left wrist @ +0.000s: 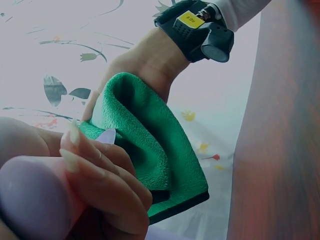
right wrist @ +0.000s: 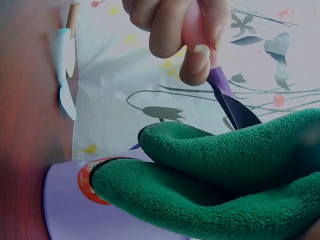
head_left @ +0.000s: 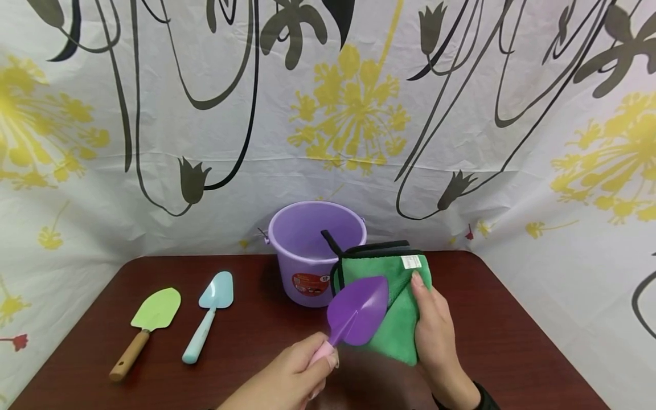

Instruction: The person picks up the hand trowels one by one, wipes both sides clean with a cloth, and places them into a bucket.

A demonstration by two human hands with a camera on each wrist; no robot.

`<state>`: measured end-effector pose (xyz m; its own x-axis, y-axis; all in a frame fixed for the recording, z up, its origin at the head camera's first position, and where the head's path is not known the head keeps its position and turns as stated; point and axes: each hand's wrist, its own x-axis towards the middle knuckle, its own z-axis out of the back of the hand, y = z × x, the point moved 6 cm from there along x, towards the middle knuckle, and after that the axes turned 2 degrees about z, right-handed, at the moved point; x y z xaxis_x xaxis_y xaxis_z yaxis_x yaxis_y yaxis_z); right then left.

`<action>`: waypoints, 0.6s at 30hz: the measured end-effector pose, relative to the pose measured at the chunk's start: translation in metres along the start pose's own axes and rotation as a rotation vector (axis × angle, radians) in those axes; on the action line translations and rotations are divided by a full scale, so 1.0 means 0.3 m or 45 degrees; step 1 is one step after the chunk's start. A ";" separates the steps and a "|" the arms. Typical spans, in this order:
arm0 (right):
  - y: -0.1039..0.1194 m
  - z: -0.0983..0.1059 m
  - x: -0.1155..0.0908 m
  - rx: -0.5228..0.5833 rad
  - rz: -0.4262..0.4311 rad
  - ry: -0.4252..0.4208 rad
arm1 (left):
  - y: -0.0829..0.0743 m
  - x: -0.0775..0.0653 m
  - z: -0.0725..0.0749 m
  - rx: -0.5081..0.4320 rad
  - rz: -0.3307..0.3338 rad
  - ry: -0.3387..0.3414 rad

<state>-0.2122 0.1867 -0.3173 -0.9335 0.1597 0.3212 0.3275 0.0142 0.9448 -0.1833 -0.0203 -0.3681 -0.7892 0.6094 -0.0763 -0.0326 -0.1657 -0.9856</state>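
Observation:
A purple garden trowel [head_left: 359, 310] with a pink handle is gripped in my left hand [head_left: 294, 370], its blade raised and tilted up to the right. My right hand [head_left: 438, 336] holds a folded green cloth [head_left: 394, 341] with black edging and a white tag, thumb on its front. In the head view the cloth lies behind the blade; whether they touch is hard to tell there. The left wrist view shows the left fingers curled round the pink handle, near the folds of the green cloth [left wrist: 145, 135]. In the right wrist view the cloth hides most of the right hand.
A lilac bucket [head_left: 297, 273] with a red label stands at the back of the dark wooden table [head_left: 246, 381], behind the cloth. To the left lie a light blue trowel [head_left: 217, 290] and a green trowel [head_left: 159, 310] with a wooden handle. A patterned sheet [head_left: 328, 171] hangs behind.

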 end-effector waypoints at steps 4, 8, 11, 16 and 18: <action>-0.007 -0.009 -0.004 0.010 -0.002 0.031 | 0.000 -0.001 0.001 0.010 0.004 -0.033; -0.019 -0.029 -0.010 0.017 -0.027 0.079 | 0.000 -0.002 0.008 0.033 0.007 -0.074; -0.030 -0.048 -0.018 0.042 -0.054 0.117 | -0.002 -0.002 0.014 0.029 0.005 -0.085; -0.050 -0.079 -0.031 0.069 -0.106 0.189 | -0.006 -0.003 0.026 0.048 -0.013 -0.109; -0.058 -0.092 -0.035 0.062 -0.121 0.232 | -0.007 -0.004 0.030 0.061 -0.024 -0.118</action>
<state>-0.2121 0.1574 -0.3354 -0.9701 -0.0259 0.2414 0.2391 0.0693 0.9685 -0.1877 -0.0278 -0.3645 -0.8415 0.5386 -0.0413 -0.0756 -0.1930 -0.9783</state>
